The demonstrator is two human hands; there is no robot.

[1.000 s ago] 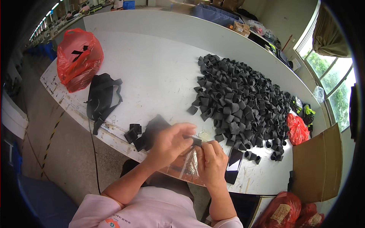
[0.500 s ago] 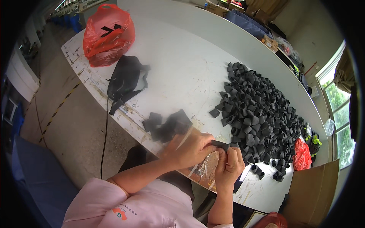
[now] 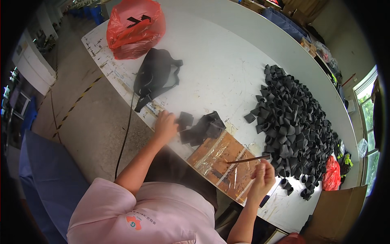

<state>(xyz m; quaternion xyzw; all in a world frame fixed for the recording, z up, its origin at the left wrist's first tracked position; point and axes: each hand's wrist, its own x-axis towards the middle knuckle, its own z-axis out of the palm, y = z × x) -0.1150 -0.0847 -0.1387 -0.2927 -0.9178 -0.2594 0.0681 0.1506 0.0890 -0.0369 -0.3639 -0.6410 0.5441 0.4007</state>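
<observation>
A thin dark strip of band (image 3: pixel 251 159), seen edge-on, sticks out from the fingers of my right hand (image 3: pixel 263 179), which is closed on it. It hangs over a brown board (image 3: pixel 221 158) with shiny clear tape across it at the table's front edge. My left hand (image 3: pixel 165 127) lies by the front edge further left, beside a small black fabric piece (image 3: pixel 185 119). Its fingertips are hidden, so its grip is unclear. Several more black pieces (image 3: pixel 203 129) lie overlapped between that hand and the board.
A large heap of black fabric loops (image 3: pixel 294 126) covers the table's right side. A black pouch with straps (image 3: pixel 154 75) and a red plastic bag (image 3: pixel 136 32) lie at the far left. Another red bag (image 3: pixel 331 173) and a cardboard sheet (image 3: pixel 337 211) stand at the right end.
My hands were together on a black piece over the board. The left hand has let go and moved left beside the small black pieces; the right keeps the strip. The view has shifted.
</observation>
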